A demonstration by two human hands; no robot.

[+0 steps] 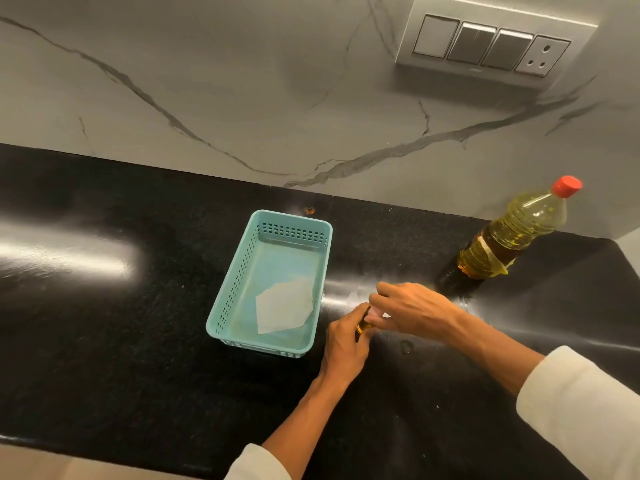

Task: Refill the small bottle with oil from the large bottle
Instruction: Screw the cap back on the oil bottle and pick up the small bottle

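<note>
Where the black counter (104,341) fills the left of the frame, a bright patch of light is seen on it. Near the middle, a blue-green basket (294,233) is set on the counter, and a flat piece of pale paper (285,304) is laid inside it. Just right of the basket's near corner, the small bottle (363,330) is held by the left hand (344,344), with the fingers wrapped round it. Only a dark bit with a gold band can be seen, so it cannot be told how full it is. Its top is pinched by the fingertips of the right hand (415,308), which is reached in from the right. White sleeves are worn on both arms. Further right, well apart from the hands, the large bottle (512,237) is stood on the counter. Yellow oil is seen inside it, and it is closed by a red cap (567,186). At the upper right, a switch panel (491,46) is fixed to the grey marble wall (242,98).
</note>
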